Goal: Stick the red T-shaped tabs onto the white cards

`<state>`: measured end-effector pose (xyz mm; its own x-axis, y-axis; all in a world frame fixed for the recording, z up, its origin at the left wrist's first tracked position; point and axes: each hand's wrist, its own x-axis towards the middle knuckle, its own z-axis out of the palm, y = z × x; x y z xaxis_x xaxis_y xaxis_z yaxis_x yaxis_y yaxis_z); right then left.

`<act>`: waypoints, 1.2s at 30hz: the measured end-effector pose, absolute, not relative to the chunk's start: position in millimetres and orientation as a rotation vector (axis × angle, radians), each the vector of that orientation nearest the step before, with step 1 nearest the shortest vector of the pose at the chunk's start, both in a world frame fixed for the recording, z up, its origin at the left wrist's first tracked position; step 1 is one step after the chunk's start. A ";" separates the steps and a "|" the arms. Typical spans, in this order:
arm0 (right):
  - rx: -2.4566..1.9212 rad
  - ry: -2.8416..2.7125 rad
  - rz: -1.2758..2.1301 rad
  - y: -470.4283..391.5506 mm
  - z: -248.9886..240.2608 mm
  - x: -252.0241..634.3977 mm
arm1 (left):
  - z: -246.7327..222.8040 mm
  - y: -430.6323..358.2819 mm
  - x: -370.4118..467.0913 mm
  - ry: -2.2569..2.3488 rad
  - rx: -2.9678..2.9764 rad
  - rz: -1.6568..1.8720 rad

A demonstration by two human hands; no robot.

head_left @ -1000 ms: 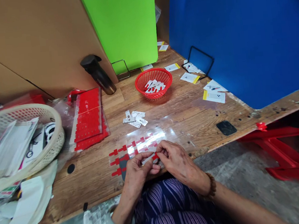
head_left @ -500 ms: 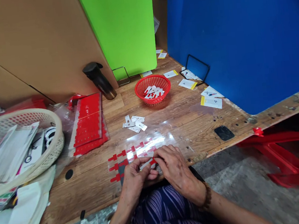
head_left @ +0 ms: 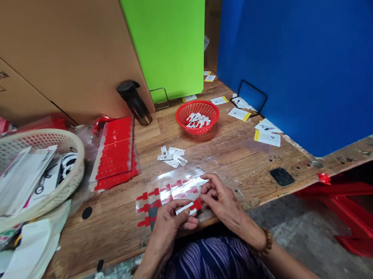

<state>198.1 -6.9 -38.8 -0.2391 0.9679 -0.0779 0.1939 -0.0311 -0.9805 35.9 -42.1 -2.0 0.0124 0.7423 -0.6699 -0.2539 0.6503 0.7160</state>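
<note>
My left hand (head_left: 172, 221) is closed on a small white slotted piece (head_left: 184, 208) between thumb and fingers. A red sticker (head_left: 196, 206) covers the piece's right end. My right hand (head_left: 225, 204) is just right of that red end, its fingers loosely bent and apart; its thumb tip is close to the red, and whether they touch I cannot tell. Under the hands lies a clear sheet with rows of red stickers (head_left: 154, 191), partly hidden by my left hand. Beyond it rests a loose pile of white pieces (head_left: 172, 156).
A red basket (head_left: 216, 117) holds more white pieces. To the left are red sticker sheets (head_left: 115, 147) and a cream basket (head_left: 81, 157) of printed cards. A dark flask (head_left: 136, 105) stands by the cardboard (head_left: 81, 57). Green (head_left: 167, 39) and blue boards (head_left: 298, 56) rise behind.
My right hand has drawn back a little from the white piece and its fingers have loosened, so the red end shows more. My left hand still holds the piece. The view has shifted slightly.
</note>
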 end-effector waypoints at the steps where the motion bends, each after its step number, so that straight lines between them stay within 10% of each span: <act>1: -1.269 -1.513 1.357 -6.5 -38.9 200.5 | -1.5 -42.0 36.0 1.337 0.445 0.832; 36: -1.210 -1.282 1.653 -44.9 -23.7 204.2 | -2.6 -59.0 56.9 1.442 0.678 0.778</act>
